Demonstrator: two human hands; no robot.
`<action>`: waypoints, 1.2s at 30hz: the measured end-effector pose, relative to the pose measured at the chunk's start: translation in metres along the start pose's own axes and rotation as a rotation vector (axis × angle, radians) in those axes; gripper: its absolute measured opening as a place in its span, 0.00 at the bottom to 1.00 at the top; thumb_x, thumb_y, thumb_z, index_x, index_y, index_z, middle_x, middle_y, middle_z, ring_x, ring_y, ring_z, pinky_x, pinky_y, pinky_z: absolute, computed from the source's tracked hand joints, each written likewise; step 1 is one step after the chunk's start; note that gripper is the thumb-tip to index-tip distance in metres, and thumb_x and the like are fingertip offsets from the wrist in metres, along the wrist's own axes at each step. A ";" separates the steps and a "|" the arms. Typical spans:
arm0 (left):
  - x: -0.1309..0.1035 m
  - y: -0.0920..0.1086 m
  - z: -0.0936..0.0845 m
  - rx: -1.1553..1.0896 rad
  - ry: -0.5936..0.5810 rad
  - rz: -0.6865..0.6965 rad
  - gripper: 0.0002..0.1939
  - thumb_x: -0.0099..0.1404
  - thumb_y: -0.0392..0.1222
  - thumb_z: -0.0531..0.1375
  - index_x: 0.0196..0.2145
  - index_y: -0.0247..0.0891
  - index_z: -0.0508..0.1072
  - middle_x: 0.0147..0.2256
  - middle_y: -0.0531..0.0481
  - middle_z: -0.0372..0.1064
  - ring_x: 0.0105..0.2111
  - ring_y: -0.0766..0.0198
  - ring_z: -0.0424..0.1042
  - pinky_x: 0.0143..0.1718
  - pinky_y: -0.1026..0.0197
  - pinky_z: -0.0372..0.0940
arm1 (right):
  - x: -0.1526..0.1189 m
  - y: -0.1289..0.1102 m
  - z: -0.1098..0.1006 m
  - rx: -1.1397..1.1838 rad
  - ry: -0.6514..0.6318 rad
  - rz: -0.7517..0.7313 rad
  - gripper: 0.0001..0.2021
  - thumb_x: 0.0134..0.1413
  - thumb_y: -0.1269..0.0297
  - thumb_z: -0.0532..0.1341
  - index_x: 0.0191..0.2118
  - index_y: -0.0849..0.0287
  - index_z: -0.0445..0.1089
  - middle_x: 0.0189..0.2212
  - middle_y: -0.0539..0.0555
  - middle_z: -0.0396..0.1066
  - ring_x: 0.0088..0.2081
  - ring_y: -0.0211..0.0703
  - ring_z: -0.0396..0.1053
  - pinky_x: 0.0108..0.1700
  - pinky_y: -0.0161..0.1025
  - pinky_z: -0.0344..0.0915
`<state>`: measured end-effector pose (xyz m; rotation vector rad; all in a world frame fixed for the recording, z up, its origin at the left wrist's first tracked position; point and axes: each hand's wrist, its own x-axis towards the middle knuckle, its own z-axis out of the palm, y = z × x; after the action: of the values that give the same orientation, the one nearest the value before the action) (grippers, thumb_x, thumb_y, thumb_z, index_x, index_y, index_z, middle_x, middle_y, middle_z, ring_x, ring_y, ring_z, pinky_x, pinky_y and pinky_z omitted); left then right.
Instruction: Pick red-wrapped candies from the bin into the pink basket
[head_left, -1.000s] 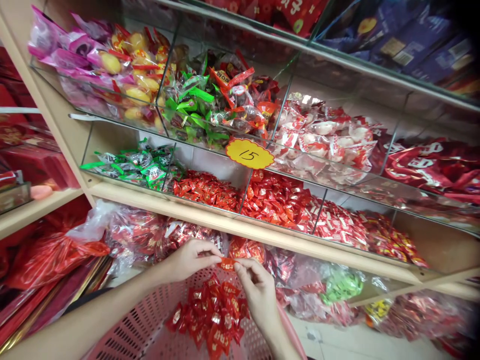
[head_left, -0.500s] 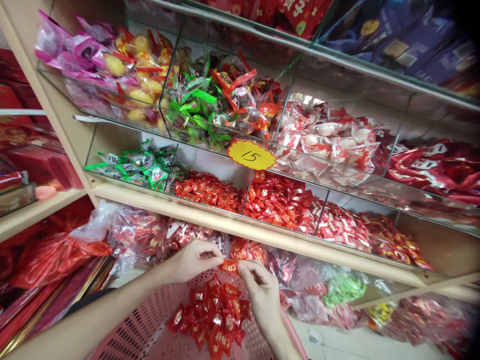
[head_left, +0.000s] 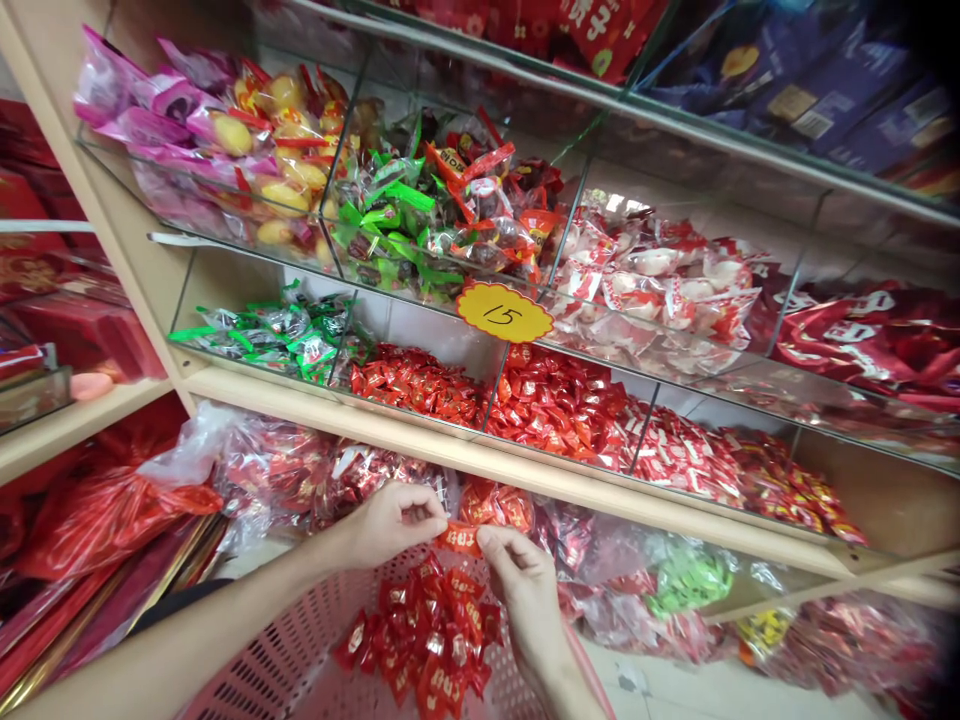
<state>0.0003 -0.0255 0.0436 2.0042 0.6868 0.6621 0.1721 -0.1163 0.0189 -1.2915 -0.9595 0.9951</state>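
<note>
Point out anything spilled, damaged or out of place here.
The red packets sit inside the pink basket. Only a small grey patch on the pale floor tiles looks odd, breaking their plain surface: scrap or stain, I can't tell.

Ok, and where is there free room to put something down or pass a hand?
Lower shelf: its right end, beside the red-and-yellow sweets. Floor: a patch between the pink basket and the plastic bags. Crowded: the upper sweets, and under the shelf.

Basket [head_left: 259, 655] pink, perforated; wrapper [head_left: 460, 538] red, pale lettering; tag [head_left: 505, 313] yellow, red-edged.
</note>
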 end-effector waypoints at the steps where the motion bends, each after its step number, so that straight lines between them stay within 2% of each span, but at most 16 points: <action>1: 0.000 -0.001 0.000 0.000 0.003 0.001 0.10 0.61 0.41 0.54 0.27 0.32 0.71 0.25 0.52 0.68 0.27 0.69 0.64 0.29 0.68 0.60 | 0.000 0.000 0.000 -0.013 -0.003 -0.012 0.12 0.47 0.54 0.62 0.31 0.59 0.74 0.17 0.46 0.59 0.22 0.34 0.56 0.23 0.32 0.54; 4: -0.001 -0.002 0.000 -0.009 -0.011 0.017 0.11 0.61 0.41 0.54 0.28 0.32 0.71 0.25 0.52 0.68 0.27 0.69 0.64 0.30 0.68 0.60 | 0.001 0.000 -0.001 -0.098 -0.022 -0.068 0.12 0.48 0.55 0.62 0.31 0.59 0.73 0.20 0.48 0.63 0.22 0.33 0.55 0.25 0.32 0.55; 8: -0.003 -0.003 0.002 0.002 -0.069 0.049 0.11 0.62 0.41 0.54 0.29 0.33 0.72 0.25 0.53 0.68 0.26 0.70 0.64 0.29 0.69 0.59 | 0.001 -0.001 0.001 -0.185 -0.084 -0.102 0.14 0.46 0.56 0.63 0.37 0.59 0.72 0.25 0.49 0.66 0.24 0.34 0.57 0.26 0.32 0.57; 12: -0.004 -0.003 0.005 0.037 -0.111 0.091 0.09 0.61 0.37 0.54 0.29 0.33 0.73 0.26 0.54 0.69 0.27 0.71 0.65 0.30 0.70 0.59 | 0.001 -0.001 0.005 -0.258 -0.197 -0.145 0.11 0.48 0.57 0.62 0.33 0.58 0.74 0.29 0.52 0.69 0.30 0.38 0.63 0.34 0.35 0.60; 16: -0.004 -0.006 0.006 0.063 -0.121 0.106 0.09 0.61 0.37 0.54 0.30 0.33 0.73 0.27 0.53 0.70 0.28 0.70 0.66 0.32 0.69 0.59 | 0.001 0.002 0.004 -0.265 -0.223 -0.115 0.11 0.49 0.56 0.62 0.32 0.59 0.74 0.28 0.51 0.70 0.31 0.38 0.64 0.36 0.35 0.61; 21: -0.003 -0.008 0.003 0.032 -0.155 0.084 0.10 0.63 0.40 0.54 0.33 0.34 0.74 0.28 0.52 0.71 0.28 0.69 0.66 0.31 0.68 0.60 | 0.000 0.006 0.000 -0.290 -0.234 -0.077 0.13 0.50 0.54 0.60 0.32 0.60 0.73 0.27 0.51 0.70 0.28 0.36 0.63 0.29 0.32 0.60; 24: -0.002 -0.007 0.000 0.010 -0.106 0.059 0.12 0.63 0.42 0.53 0.36 0.34 0.73 0.29 0.51 0.71 0.28 0.69 0.66 0.30 0.68 0.60 | -0.002 0.006 0.000 -0.248 -0.273 0.001 0.14 0.51 0.53 0.59 0.33 0.60 0.70 0.24 0.49 0.67 0.21 0.33 0.60 0.22 0.31 0.57; 26: -0.001 -0.006 -0.003 0.035 -0.054 0.049 0.11 0.64 0.41 0.52 0.34 0.34 0.73 0.28 0.52 0.70 0.28 0.69 0.66 0.31 0.68 0.60 | -0.002 0.007 0.000 -0.192 -0.284 0.058 0.14 0.50 0.52 0.59 0.34 0.60 0.67 0.23 0.47 0.65 0.18 0.31 0.58 0.19 0.30 0.55; 29: 0.001 -0.006 -0.005 0.068 -0.023 0.045 0.11 0.64 0.39 0.51 0.32 0.34 0.72 0.27 0.53 0.69 0.29 0.69 0.66 0.31 0.67 0.60 | -0.001 0.009 -0.001 -0.178 -0.241 0.031 0.15 0.49 0.53 0.60 0.37 0.59 0.68 0.19 0.45 0.61 0.17 0.30 0.56 0.18 0.29 0.51; 32: 0.000 -0.007 -0.005 0.054 -0.043 0.048 0.11 0.64 0.40 0.52 0.34 0.35 0.73 0.29 0.52 0.70 0.29 0.69 0.66 0.32 0.67 0.60 | 0.000 0.011 -0.002 -0.200 -0.210 0.003 0.17 0.49 0.54 0.61 0.41 0.60 0.70 0.16 0.44 0.59 0.17 0.30 0.51 0.18 0.29 0.49; 34: -0.001 -0.008 -0.003 -0.003 -0.098 0.035 0.11 0.63 0.42 0.54 0.37 0.35 0.73 0.30 0.51 0.71 0.29 0.69 0.66 0.31 0.67 0.61 | 0.000 0.009 -0.002 -0.203 -0.208 -0.004 0.17 0.50 0.54 0.60 0.42 0.59 0.70 0.20 0.47 0.65 0.19 0.31 0.55 0.20 0.29 0.53; 36: -0.003 -0.009 -0.001 -0.063 -0.172 0.008 0.12 0.59 0.44 0.58 0.38 0.35 0.72 0.28 0.52 0.70 0.26 0.70 0.65 0.28 0.69 0.60 | -0.002 0.006 0.000 -0.196 -0.213 -0.032 0.16 0.50 0.55 0.60 0.43 0.58 0.71 0.30 0.52 0.71 0.24 0.34 0.62 0.25 0.32 0.61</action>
<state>-0.0041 -0.0235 0.0359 1.9794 0.5489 0.5035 0.1712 -0.1176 0.0129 -1.3448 -1.2629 1.0483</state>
